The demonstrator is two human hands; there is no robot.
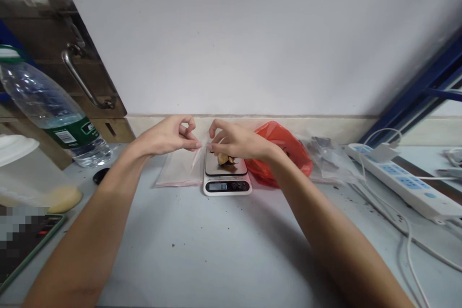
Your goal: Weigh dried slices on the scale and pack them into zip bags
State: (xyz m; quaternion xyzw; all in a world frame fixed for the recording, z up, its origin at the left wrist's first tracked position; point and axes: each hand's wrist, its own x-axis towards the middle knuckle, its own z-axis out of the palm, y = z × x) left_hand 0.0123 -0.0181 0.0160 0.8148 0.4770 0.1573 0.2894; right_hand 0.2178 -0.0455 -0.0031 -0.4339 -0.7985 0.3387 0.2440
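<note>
My left hand (173, 135) is closed in a pinch at the edge of a clear plastic bag (180, 167), part of which lies flat on the table. Close by, my right hand (236, 140) bends its fingers over the scale, pinching the film that shows faintly between the two hands. Below it, a white digital kitchen scale (228, 188) with a steel plate carries dried brown and yellowish pieces (225, 160); its display appears to read 89. My right hand partly hides the plate. A red plastic bag (270, 169) sits open beside the scale.
Clear bags with dark contents (327, 156) lie at the right, near a white power strip (407, 180) and loose cables (407, 231). A water bottle (68, 125), a lidded plastic cup (32, 173) and a phone (32, 245) stand or lie at the left. Behind is a wall (234, 43).
</note>
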